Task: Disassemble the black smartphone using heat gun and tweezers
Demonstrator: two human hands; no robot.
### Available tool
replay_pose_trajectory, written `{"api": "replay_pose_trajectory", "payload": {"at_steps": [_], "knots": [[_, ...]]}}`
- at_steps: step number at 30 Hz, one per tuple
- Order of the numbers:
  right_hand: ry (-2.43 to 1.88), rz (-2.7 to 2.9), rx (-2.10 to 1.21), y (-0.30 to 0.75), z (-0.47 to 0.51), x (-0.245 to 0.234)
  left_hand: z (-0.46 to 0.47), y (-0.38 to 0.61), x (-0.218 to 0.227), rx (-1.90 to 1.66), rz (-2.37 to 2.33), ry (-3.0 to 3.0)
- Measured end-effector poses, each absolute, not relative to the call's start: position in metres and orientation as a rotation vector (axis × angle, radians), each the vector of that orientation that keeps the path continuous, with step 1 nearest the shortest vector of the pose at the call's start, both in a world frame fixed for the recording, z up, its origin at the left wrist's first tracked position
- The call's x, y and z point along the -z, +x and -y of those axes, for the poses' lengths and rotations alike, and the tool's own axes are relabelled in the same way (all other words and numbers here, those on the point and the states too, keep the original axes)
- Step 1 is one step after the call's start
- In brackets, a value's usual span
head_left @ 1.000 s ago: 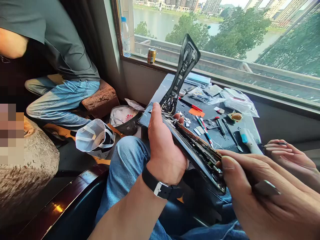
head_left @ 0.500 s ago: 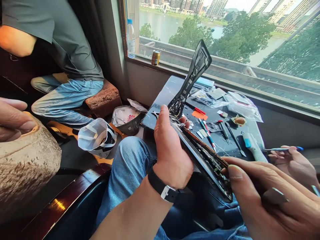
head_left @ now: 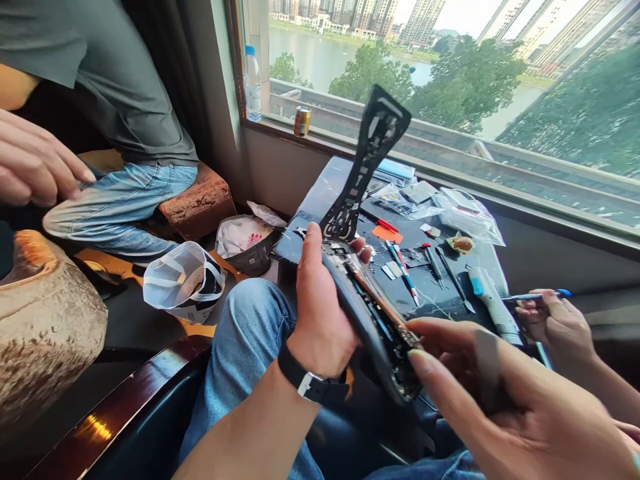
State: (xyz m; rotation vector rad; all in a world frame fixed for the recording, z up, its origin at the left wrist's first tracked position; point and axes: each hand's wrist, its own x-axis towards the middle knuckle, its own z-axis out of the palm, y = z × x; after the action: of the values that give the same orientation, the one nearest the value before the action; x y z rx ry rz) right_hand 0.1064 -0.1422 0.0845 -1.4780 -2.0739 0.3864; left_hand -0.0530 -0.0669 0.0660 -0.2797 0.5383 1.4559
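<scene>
My left hand [head_left: 325,307], with a black watch strap on its wrist, is wrapped round an opened phone-like device [head_left: 367,333]. Bare circuitry and a copper-coloured strip show inside it. From its far end a black frame piece [head_left: 363,153], narrow in the middle, stands tilted upward. At the near end, the thumb and fingers of my right hand [head_left: 500,393] pinch the edge of the lifted inner part. A blurred grey flat piece [head_left: 487,360] shows at the right fingers; its kind is unclear.
Pens, tweezers, plastic bags and a white hand tool [head_left: 493,303] lie on the dark table [head_left: 313,207]. Another person's hand [head_left: 560,327] holds a blue-tipped pen-like tool at right; another hand [head_left: 37,160] is at left. Bags [head_left: 180,280] stand on the floor. A can [head_left: 302,121] sits on the sill.
The device has turned so that more of its inside shows, and its inner part looks further apart. My right hand has shifted left with it. The hand at far left has risen.
</scene>
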Motion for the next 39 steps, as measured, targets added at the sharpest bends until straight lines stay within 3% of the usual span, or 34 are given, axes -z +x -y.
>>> {"api": "replay_pose_trajectory", "payload": {"at_steps": [4,9,23,39], "knots": [[-1.535,2.089,-0.768,0.107,0.141,-0.078,0.073,-0.056,-0.05,-1.421,-0.495,-0.244],[-1.569,2.091,-0.825,0.104,0.144,-0.072,0.082,-0.057,-0.035,-1.329,-0.496,-0.223],[-1.926,2.173,-0.647,0.089,0.136,-0.035,0.078,-0.053,0.006,-1.307,-0.628,-0.155],[-1.853,1.976,-0.543,0.055,0.075,-0.002,0.017,-0.079,0.03,-1.637,-0.861,-0.048]]}}
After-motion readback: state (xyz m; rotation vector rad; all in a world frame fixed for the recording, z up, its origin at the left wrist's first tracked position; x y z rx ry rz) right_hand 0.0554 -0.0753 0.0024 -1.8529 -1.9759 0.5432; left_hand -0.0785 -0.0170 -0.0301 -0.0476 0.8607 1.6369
